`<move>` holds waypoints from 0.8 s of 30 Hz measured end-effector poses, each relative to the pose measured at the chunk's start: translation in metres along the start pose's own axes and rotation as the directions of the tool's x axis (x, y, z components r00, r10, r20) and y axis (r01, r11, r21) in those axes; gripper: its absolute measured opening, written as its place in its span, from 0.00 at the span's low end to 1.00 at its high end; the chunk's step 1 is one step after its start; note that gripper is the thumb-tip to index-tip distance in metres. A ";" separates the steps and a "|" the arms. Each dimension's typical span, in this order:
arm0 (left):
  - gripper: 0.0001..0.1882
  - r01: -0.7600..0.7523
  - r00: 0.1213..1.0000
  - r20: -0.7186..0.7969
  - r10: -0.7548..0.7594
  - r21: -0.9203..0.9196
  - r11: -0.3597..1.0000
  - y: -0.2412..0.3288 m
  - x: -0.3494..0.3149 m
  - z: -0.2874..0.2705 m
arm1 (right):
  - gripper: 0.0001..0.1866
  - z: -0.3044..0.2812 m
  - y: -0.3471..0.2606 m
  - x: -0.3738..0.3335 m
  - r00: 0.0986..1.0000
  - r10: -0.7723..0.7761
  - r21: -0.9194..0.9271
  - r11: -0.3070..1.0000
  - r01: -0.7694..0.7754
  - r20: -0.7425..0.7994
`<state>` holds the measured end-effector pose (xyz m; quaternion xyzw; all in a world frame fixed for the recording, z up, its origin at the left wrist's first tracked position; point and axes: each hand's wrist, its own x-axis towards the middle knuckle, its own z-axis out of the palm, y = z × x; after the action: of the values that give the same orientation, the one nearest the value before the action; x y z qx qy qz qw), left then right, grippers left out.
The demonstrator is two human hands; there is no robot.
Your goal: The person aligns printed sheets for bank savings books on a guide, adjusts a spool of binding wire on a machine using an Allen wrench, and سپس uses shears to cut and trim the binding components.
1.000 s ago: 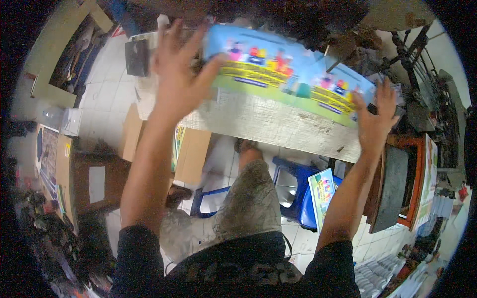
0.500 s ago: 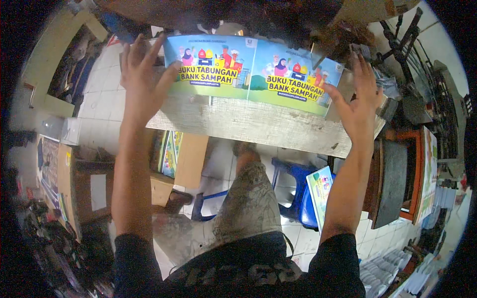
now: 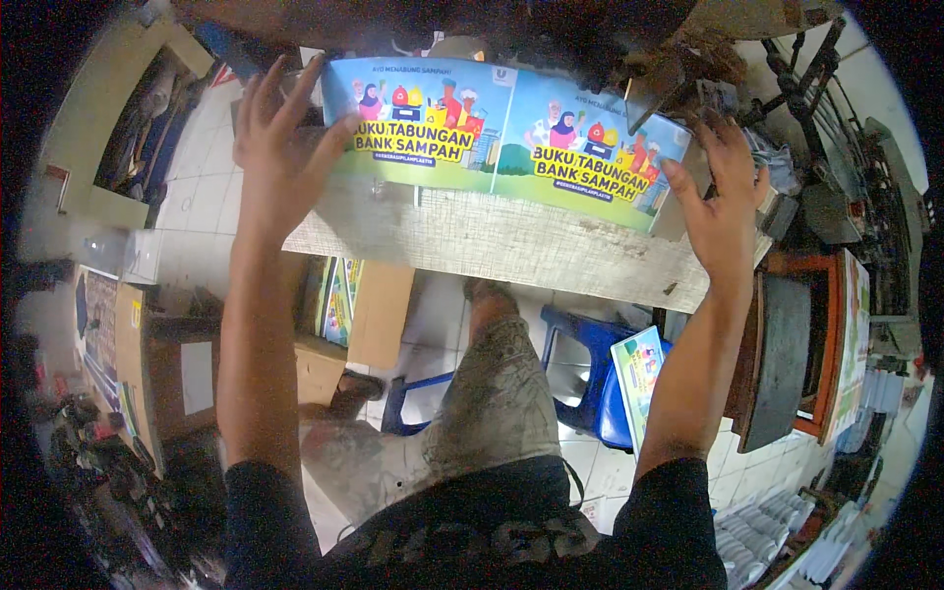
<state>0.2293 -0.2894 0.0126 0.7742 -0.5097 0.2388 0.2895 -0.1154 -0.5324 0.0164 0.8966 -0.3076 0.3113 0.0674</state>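
One printed sheet (image 3: 506,138) with two matching cover pictures lies along the far part of the worn wooden surface (image 3: 511,246). The left hand (image 3: 280,162) presses its left edge, fingers spread; the right hand (image 3: 723,206) flanks its right edge, fingers spread and slightly curled. The surface's near strip is bare. One blue stool (image 3: 590,383) stands below.

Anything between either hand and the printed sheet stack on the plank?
Nothing visible. The left hand presses the left edge of the printed sheets, the right hand the right edge. The sheets lie flat on the wooden plank.
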 end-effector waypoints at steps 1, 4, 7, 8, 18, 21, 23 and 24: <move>0.35 0.002 1.000 0.009 -0.002 0.021 1.000 0.000 0.000 -0.001 | 0.31 -0.001 0.000 0.000 1.000 -0.003 0.012 1.000 0.003 0.001; 0.36 0.011 1.000 0.028 -0.013 0.076 0.997 -0.002 -0.002 -0.002 | 0.31 -0.006 -0.015 0.004 1.000 -0.011 0.080 0.997 0.009 0.022; 0.35 0.003 1.000 -0.016 -0.002 0.066 0.998 0.000 0.000 0.001 | 0.30 -0.004 -0.006 0.000 0.998 -0.049 -0.017 0.999 0.050 0.038; 0.33 -0.016 0.998 -0.056 0.017 0.016 1.000 0.000 0.000 0.003 | 0.30 -0.004 -0.007 0.000 0.998 -0.052 -0.008 0.999 0.052 0.038; 0.34 -0.057 0.998 -0.007 0.058 0.140 0.989 -0.002 0.000 0.003 | 0.27 0.004 -0.008 -0.001 0.997 -0.055 -0.068 0.996 0.052 -0.050; 0.33 -0.009 1.000 0.003 0.009 0.096 0.995 -0.001 0.000 0.005 | 0.27 0.001 -0.014 0.003 1.000 0.004 -0.098 0.995 -0.004 -0.002; 0.34 -0.049 0.999 -0.017 0.052 0.122 0.991 -0.007 0.001 0.008 | 0.27 0.002 -0.019 0.003 0.996 0.071 -0.136 0.989 -0.063 0.055; 0.34 -0.053 0.998 -0.016 0.055 0.118 0.992 -0.010 0.001 0.009 | 0.27 0.003 -0.020 0.004 0.997 0.068 -0.134 0.989 -0.064 0.027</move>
<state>0.2400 -0.2929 0.0045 0.7735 -0.5129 0.2835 0.2415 -0.0995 -0.5188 0.0180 0.8842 -0.3583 0.2780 0.1121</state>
